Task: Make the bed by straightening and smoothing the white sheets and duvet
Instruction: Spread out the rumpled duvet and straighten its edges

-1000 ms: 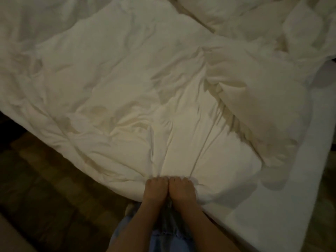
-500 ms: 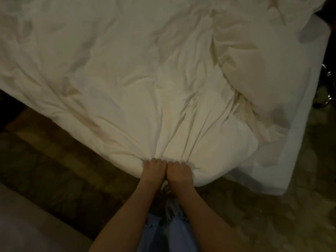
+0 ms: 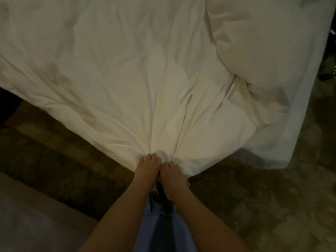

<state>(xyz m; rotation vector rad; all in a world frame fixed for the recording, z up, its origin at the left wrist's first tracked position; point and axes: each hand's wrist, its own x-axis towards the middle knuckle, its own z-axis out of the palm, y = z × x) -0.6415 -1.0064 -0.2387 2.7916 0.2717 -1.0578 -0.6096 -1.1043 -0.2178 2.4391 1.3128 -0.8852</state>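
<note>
Presently the duvet (image 3: pixel 145 73) is being drawn toward the near edge of the bed (image 3: pixel 309 124). Left hand (image 3: pixel 147 167) and right hand (image 3: pixel 172 174), side by side and touching, grip its near hem with curled fingers, arms extended. A fold remains bunched at the bed's right edge; next, spread it flat.

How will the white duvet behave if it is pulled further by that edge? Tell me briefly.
The duvet is probably floppy: creases fan out from where the left hand and right hand grip its edge. It looks puffy, so likely light for its bulk. The bunched fold may drag along rather than flatten.
</note>
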